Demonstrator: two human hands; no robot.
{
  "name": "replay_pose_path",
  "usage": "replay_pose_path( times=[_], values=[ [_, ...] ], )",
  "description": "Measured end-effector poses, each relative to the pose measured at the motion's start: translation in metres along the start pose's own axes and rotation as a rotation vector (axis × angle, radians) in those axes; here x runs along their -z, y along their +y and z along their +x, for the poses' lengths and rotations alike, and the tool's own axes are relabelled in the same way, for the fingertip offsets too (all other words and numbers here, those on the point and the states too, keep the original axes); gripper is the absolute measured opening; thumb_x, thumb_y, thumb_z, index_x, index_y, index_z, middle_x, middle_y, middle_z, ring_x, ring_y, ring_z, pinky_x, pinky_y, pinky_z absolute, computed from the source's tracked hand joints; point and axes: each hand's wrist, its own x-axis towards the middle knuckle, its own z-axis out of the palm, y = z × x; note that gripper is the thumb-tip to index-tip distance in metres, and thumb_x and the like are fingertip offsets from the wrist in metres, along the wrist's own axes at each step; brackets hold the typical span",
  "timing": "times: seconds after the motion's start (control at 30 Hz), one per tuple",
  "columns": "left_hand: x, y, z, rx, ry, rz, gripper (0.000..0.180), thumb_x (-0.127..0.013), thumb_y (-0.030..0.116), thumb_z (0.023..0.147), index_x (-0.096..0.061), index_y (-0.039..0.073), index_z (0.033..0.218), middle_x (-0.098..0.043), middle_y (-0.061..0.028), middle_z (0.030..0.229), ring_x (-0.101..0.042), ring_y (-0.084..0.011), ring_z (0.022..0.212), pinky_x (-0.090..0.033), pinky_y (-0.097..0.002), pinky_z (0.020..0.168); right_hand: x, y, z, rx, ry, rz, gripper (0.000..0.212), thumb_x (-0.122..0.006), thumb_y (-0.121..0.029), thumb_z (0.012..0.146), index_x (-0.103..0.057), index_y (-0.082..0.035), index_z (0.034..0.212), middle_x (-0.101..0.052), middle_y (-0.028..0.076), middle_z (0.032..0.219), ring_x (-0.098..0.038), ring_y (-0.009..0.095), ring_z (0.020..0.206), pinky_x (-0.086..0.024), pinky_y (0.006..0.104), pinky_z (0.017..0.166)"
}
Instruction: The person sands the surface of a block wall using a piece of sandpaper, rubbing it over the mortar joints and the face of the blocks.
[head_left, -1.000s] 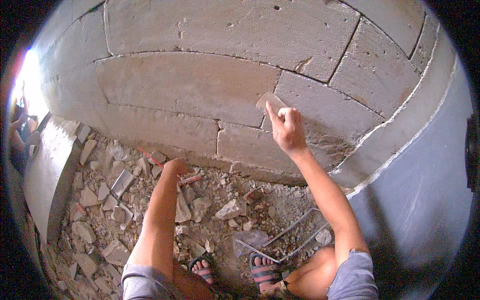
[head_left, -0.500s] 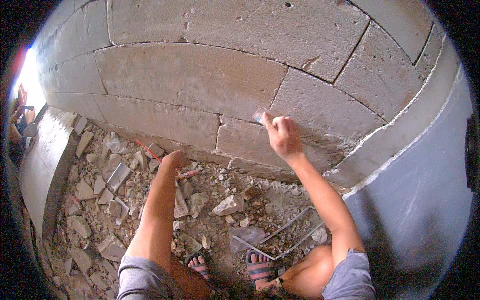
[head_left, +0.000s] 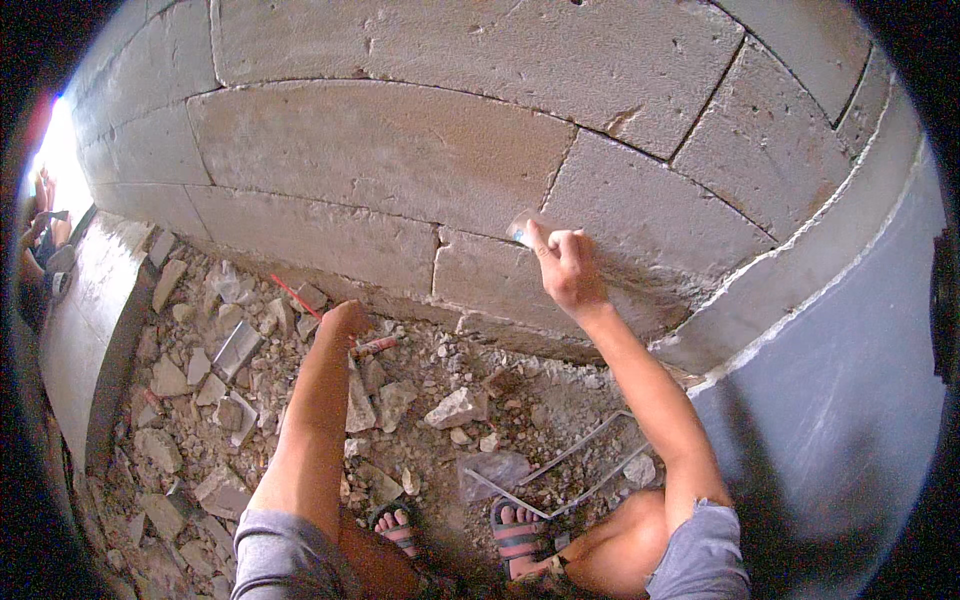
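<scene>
My right hand (head_left: 573,272) is up against the block wall (head_left: 390,150), its fingers closed on a small clear plastic piece (head_left: 522,229) with a bluish mark. That piece lies flat to the wall by a joint between blocks. My left hand (head_left: 345,321) is low at the foot of the wall over the rubble, curled, its fingers mostly hidden. A thin red stick (head_left: 295,296) reaches from beside it toward the upper left; whether the hand holds it cannot be made out. On the other side of that hand lies a red-and-white tube-like thing (head_left: 375,346).
Broken stones (head_left: 458,408) and rubble cover the ground. Near my sandalled feet lie a bent light metal strip (head_left: 590,495) and a clear plastic bag (head_left: 495,470). A pale slab (head_left: 90,300) stands left, with part of another person (head_left: 50,240) beyond. A grey surface (head_left: 820,400) is at right.
Both hands stay nearly where they were, with the plastic piece still on the wall. The view has shifted very slightly.
</scene>
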Motion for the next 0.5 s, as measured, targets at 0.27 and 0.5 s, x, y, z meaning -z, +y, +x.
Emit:
replay_pose_path(
  times=[0.27, 0.5],
  values=[
    [0.002, 0.004, 0.002, 0.015, -0.018, -0.034, 0.033, -0.058, 0.036, 0.085, -0.066, 0.009, 0.103, -0.068, -0.0068, 0.099, -0.066, -0.0249, 0.088, -0.053, -0.0396, 0.073, -0.011, -0.008, -0.008, 0.009, -0.01, -0.02, 0.047, -0.059, -0.004, 0.077, -0.056, -0.004, 0.124, -0.041, 0.004, 0.079, -0.045, 0.021, 0.073, -0.04, 0.0336, 0.066],
    [0.004, 0.0, 0.001, 0.045, -0.024, -0.071, 0.033, -0.057, 0.036, 0.086, -0.065, 0.008, 0.103, -0.068, -0.0073, 0.098, -0.066, -0.0247, 0.085, -0.053, -0.0391, 0.07, 0.0, 0.003, 0.011, -0.044, 0.077, -0.002, 0.053, -0.06, -0.004, 0.076, -0.052, -0.003, 0.128, -0.042, 0.005, 0.082, -0.045, 0.021, 0.075, -0.04, 0.0343, 0.068]
  ],
)
